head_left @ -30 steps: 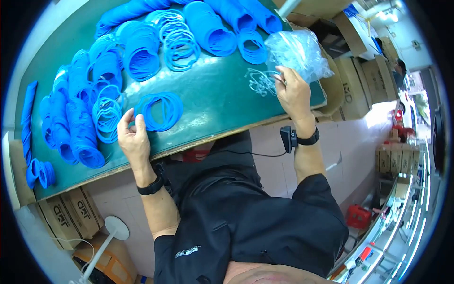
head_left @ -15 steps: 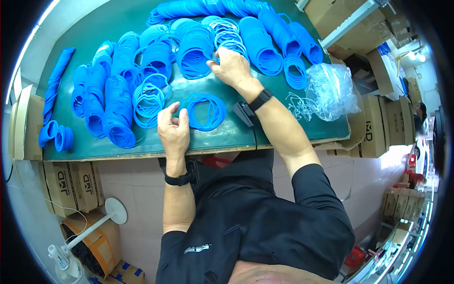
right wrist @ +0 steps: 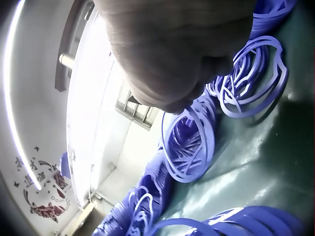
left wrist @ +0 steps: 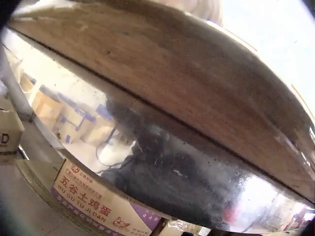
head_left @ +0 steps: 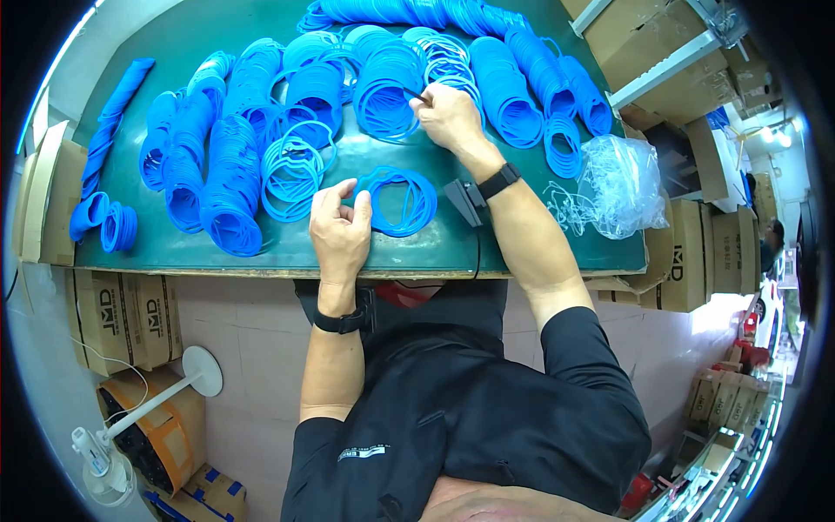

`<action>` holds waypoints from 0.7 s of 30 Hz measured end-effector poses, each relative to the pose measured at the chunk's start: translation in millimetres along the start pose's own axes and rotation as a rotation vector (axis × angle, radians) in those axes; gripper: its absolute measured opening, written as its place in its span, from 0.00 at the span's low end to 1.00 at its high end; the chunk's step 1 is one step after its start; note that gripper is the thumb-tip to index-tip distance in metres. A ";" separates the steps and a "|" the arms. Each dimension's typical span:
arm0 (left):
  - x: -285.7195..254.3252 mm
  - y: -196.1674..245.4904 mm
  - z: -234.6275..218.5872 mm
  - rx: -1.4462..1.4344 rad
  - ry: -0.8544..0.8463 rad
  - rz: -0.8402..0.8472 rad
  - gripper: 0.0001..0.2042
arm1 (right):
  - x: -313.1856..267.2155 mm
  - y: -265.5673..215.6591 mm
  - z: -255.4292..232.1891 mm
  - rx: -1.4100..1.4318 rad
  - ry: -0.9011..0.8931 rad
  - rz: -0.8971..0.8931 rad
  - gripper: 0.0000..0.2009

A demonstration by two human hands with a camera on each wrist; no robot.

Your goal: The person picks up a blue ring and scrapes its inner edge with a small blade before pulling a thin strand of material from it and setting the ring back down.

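A small loose pile of flat blue rings (head_left: pixel 407 209) lies on the green table in the head view. My left hand (head_left: pixel 339 230) rests at its left edge, fingers loosely bent and thumb apart from them. My right hand (head_left: pixel 454 120) is farther up, at the front of a thick bundle of blue rings (head_left: pixel 383 109). In the right wrist view its fingertips meet the upper edge of a blue ring (right wrist: pixel 204 142) at the bundle's mouth, pinching it; the fingers partly hide the grip. The left wrist view shows neither the left hand's fingers nor the rings.
Several more ring bundles (head_left: pixel 230 187) stand in rows across the table (head_left: pixel 487 252). On the right lies a clear plastic bag (head_left: pixel 622 187) beside tangled clear rings (head_left: pixel 567 209). Cardboard boxes (head_left: pixel 691 252) stand past the right edge; a twisted blue bundle (head_left: pixel 113 126) lies far left.
My right hand has gone from the clear tangle by the plastic bag to the thick blue bundle's front. The left hand stays beside the small ring pile. The head view has swung to the right.
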State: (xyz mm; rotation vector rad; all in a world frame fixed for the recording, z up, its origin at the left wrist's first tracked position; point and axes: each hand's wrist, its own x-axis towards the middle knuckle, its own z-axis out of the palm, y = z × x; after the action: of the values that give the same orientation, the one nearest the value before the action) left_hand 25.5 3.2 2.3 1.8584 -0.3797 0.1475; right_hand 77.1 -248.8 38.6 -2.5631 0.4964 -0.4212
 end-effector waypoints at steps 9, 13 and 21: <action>-1.4 -4.6 4.0 0.074 0.026 0.088 0.13 | -45.8 20.1 -33.4 0.713 -0.106 -0.135 0.12; -1.6 -4.4 6.6 0.164 0.013 0.150 0.13 | -66.0 30.3 -31.6 0.776 -0.153 -0.137 0.12; 3.7 -1.9 -1.1 -0.209 0.004 -0.248 0.13 | -80.7 49.5 -26.1 0.984 -0.150 0.018 0.10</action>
State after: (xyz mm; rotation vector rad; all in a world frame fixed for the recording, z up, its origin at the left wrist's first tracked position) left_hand 29.7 4.1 2.0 1.6814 -0.1525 -0.0562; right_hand -17.5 -265.9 18.4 -1.6173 0.1746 -0.3419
